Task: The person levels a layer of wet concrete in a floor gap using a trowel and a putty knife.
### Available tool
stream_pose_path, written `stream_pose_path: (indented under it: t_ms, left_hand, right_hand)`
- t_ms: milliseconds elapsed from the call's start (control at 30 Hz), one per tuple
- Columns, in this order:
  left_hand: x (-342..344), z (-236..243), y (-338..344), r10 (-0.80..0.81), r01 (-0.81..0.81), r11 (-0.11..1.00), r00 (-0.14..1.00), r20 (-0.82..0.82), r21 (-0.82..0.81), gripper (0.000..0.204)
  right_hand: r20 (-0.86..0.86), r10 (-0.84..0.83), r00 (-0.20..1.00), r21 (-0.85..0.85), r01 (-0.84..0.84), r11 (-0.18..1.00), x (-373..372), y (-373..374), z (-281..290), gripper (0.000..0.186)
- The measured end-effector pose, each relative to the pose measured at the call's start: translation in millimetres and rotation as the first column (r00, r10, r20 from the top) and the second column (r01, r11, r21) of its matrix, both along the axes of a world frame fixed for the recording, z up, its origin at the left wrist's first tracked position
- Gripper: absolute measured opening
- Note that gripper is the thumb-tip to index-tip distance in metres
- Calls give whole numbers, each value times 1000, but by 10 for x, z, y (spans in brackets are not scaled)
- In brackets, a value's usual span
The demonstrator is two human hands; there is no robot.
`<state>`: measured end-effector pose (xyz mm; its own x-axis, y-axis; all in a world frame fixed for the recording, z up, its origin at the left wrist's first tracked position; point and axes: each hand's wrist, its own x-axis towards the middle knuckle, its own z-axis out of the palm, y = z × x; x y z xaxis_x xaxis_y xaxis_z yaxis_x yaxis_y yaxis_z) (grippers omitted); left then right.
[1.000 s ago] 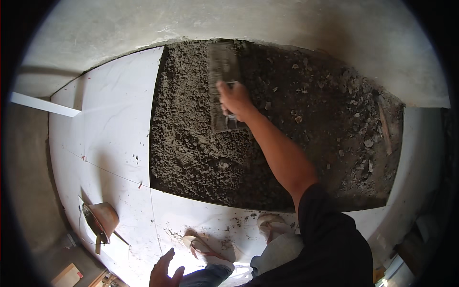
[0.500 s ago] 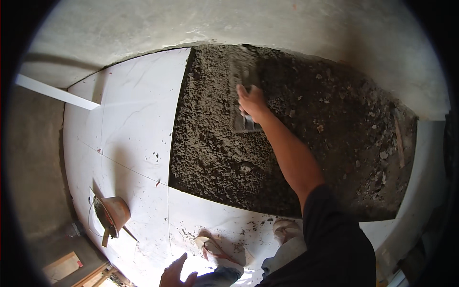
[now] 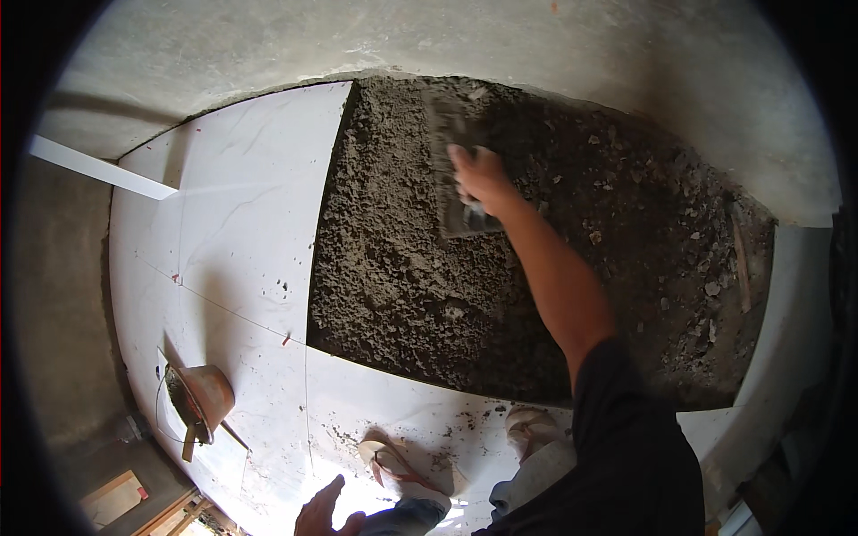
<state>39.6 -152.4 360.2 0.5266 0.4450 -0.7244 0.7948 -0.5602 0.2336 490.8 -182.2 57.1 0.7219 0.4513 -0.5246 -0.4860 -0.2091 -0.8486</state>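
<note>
My right hand is wrapped round the handle of a flat rectangular trowel, partly smeared by motion. Its blade lies on a bed of grey, crumbly mortar, across the border between the lighter spread part and the darker ground on the right. Most of the handle is hidden under my fingers. Down at the lower edge, my left hand hangs over the white tiles with its fingers apart, holding nothing.
Large white marbled tiles border the mortar on the left and near side. A tilted bucket stands on them at the left. A white strip juts in at far left. A grey wall closes the far side. My sandalled feet stand on tile.
My right hand and the trowel have shifted slightly to the right over the mortar. The whole view has moved a little. My left hand stays low and open.
</note>
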Motion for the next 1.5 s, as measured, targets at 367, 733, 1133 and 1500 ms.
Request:
stream_pose_path:
  t_ms: [367, 733, 1133, 1500]
  left_hand:
    - [113, -57, -15, -79, 79, 997, 997, -12, 16, 53]
    - [-266, -98, 81, 74, -75, 997, 992, -106, -6, 53]
    - [93, -110, 139, -102, 103, 995, 992, 73, -7, 60]
    - [129, -25, -32, 0, -2, 1000, 996, -89, -14, 53]
  right_hand:
    - [29, 269, 963, 67, -271, 960, 57, 903, 217, 46]
    - [-58, -500, 864, -23, 500, 866, 6, -1663, 49, 38]
    - [-101, 342, 934, 172, -323, 931, 209, 639, 207, 38]
    - [-235, 229, 945, 334, -143, 932, 437, 1154, -4, 40]
